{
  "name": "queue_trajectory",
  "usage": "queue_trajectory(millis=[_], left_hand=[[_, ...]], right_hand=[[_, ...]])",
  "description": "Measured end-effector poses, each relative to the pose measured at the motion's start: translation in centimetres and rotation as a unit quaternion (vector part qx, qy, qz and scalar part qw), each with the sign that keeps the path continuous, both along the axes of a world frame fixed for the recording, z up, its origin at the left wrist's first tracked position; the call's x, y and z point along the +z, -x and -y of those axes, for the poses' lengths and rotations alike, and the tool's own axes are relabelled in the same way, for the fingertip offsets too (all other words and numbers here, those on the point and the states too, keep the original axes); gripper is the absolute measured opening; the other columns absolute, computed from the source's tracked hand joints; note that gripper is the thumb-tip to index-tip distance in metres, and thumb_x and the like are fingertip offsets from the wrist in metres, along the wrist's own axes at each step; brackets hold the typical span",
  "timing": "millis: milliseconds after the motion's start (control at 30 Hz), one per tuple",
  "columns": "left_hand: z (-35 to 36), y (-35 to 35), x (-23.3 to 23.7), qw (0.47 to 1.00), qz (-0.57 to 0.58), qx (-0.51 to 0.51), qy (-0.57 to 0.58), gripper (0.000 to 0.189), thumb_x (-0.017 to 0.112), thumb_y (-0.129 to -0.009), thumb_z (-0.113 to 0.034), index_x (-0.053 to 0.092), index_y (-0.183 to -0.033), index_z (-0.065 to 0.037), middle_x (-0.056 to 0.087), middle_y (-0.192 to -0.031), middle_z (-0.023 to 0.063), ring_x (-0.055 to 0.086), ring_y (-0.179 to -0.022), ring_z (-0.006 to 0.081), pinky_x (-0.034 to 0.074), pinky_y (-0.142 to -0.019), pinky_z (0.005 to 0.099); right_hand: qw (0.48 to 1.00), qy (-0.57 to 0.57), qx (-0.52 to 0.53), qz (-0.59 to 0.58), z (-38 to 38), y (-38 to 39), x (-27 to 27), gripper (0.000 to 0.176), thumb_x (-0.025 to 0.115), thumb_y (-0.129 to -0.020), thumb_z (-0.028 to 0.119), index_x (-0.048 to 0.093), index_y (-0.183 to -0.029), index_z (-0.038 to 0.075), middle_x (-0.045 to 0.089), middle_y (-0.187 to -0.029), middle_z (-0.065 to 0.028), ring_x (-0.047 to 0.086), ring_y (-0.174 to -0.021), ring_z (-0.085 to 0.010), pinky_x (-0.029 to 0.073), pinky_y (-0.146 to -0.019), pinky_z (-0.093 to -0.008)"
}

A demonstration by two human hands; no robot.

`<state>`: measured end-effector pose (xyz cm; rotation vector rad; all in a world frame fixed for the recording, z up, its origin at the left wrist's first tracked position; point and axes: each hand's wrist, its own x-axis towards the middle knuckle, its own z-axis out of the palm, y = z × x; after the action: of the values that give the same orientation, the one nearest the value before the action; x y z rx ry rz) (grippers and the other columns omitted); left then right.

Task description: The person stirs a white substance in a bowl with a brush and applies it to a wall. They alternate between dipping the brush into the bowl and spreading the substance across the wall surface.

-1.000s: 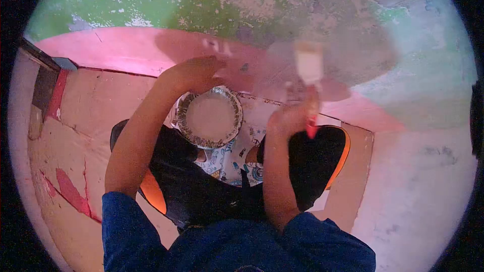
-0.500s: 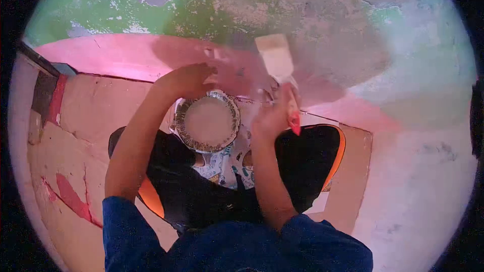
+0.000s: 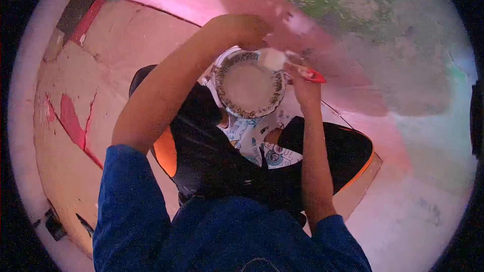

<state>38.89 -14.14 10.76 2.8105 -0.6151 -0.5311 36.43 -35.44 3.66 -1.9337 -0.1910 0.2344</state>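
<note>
A round bucket (image 3: pixel 276 93) of thick pale grey-brown paint (image 3: pixel 247 88) stands between my legs, its inner wall streaked with splatter. My right hand (image 3: pixel 304 84) is closed around a wide flat paintbrush (image 3: pixel 272 59) with a red-ended handle. The pale brush head, blurred by motion, is over the bucket's far right rim. My left hand (image 3: pixel 252 31) is bent over the bucket's far rim and appears to grip it, though its fingers are partly dark and hidden.
A wall (image 3: pixel 363 35) with pink, green and grey patches rises just ahead and to the right. Worn floor (image 3: pixel 126 40) with red marks stretches to the left. A patterned sheet (image 3: pixel 275 156) lies under my crossed legs (image 3: pixel 217 146).
The paintbrush has come down from in front of the wall to the bucket, its head now pointing left. My view has turned and shifted; my left hand stays at the bucket's rim.
</note>
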Motion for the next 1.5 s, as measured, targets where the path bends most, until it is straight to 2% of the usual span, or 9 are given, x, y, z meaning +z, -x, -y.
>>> queue_trajectory(millis=[100,367,533,700,767,1033,1233,1367,1500], left_hand=[[0.4,-0.8,-0.2,0.998,0.027,-0.038,0.030,0.042,0.047,-0.080,-0.034,0.048,-0.108,-0.003,0.051,-0.106,0.0179,0.048,-0.099,0.0343,0.037,-0.086,0.0402],[1.1,-0.9,-0.2,0.994,0.073,-0.038,0.071,0.032,0.049,-0.075,-0.025,0.056,-0.099,-0.005,0.056,-0.097,0.0140,0.054,-0.090,0.0299,0.042,-0.078,0.0384],[0.8,-0.4,0.1,0.986,0.137,-0.038,0.084,0.030,0.048,-0.077,-0.028,0.057,-0.094,-0.005,0.058,-0.093,0.0146,0.055,-0.087,0.0305,0.043,-0.077,0.0386],[0.8,-1.6,-0.2,0.996,-0.003,-0.086,0.007,0.032,0.049,-0.077,-0.028,0.056,-0.095,-0.004,0.056,-0.097,0.0163,0.053,-0.091,0.0308,0.041,-0.081,0.0387],[0.4,-1.9,-1.5,0.996,0.024,-0.087,0.023,0.033,0.048,-0.077,-0.028,0.054,-0.098,-0.004,0.053,-0.101,0.0170,0.051,-0.094,0.0313,0.039,-0.083,0.0385],[-1.1,-0.6,0.8,0.995,0.058,-0.031,0.078,0.039,0.045,-0.081,-0.031,0.046,-0.111,-0.005,0.047,-0.111,0.0179,0.045,-0.102,0.0321,0.034,-0.089,0.0378],[-1.2,-0.3,1.4,0.997,0.031,-0.005,0.073,0.042,0.045,-0.081,-0.034,0.045,-0.112,-0.006,0.043,-0.116,0.0180,0.041,-0.107,0.0320,0.032,-0.092,0.0378],[-0.8,-0.3,1.0,0.996,0.049,0.002,0.070,0.042,0.045,-0.082,-0.035,0.045,-0.112,-0.007,0.042,-0.118,0.0176,0.040,-0.109,0.0315,0.031,-0.093,0.0371],[-0.1,-0.1,1.4,0.998,0.039,-0.022,0.043,0.040,0.045,-0.081,-0.034,0.046,-0.112,-0.008,0.042,-0.118,0.0169,0.040,-0.109,0.0312,0.032,-0.093,0.0366]], right_hand=[[0.965,0.197,0.154,-0.082,-1.8,0.3,-2.5,0.034,0.058,-0.070,0.028,0.056,-0.093,0.004,0.059,-0.086,-0.0125,0.056,-0.078,-0.0231,0.044,-0.070,-0.0319],[0.941,0.244,0.226,0.053,-2.5,1.1,-17.5,0.021,0.057,-0.066,0.017,0.057,-0.084,0.005,0.058,-0.069,-0.0094,0.054,-0.062,-0.0168,0.044,-0.061,-0.0291],[0.951,0.068,0.226,-0.200,-2.2,-0.4,-12.0,0.019,0.059,-0.072,0.021,0.056,-0.082,0.004,0.056,-0.068,-0.0028,0.052,-0.062,-0.0102,0.044,-0.057,-0.0253],[0.955,0.112,0.159,-0.223,-1.2,-2.7,-4.7,0.024,0.057,-0.075,0.023,0.053,-0.089,0.005,0.056,-0.075,-0.0025,0.053,-0.066,-0.0095,0.044,-0.059,-0.0230],[0.951,-0.110,0.002,-0.289,0.2,-1.6,-3.9,0.025,0.059,-0.070,0.024,0.056,-0.089,0.009,0.056,-0.075,-0.0016,0.053,-0.066,-0.0126,0.043,-0.057,-0.0246],[0.910,-0.194,-0.146,-0.337,3.1,2.3,-3.8,0.013,0.058,-0.070,0.017,0.053,-0.079,0.008,0.054,-0.075,-0.0022,0.054,-0.069,-0.0136,0.043,-0.057,-0.0256],[0.908,-0.370,-0.154,-0.123,3.4,3.2,3.8,0.013,0.054,-0.076,0.012,0.052,-0.088,0.006,0.055,-0.082,-0.0055,0.055,-0.075,-0.0161,0.046,-0.063,-0.0289],[0.982,-0.109,-0.099,0.118,5.4,3.0,4.5,0.014,0.057,-0.073,0.005,0.054,-0.087,0.003,0.056,-0.083,-0.0040,0.056,-0.075,-0.0169,0.045,-0.067,-0.0288],[0.894,0.153,0.146,0.396,6.9,1.1,5.5,0.020,0.058,-0.067,0.001,0.057,-0.087,0.005,0.058,-0.083,-0.0074,0.056,-0.077,-0.0238,0.044,-0.070,-0.0330]])
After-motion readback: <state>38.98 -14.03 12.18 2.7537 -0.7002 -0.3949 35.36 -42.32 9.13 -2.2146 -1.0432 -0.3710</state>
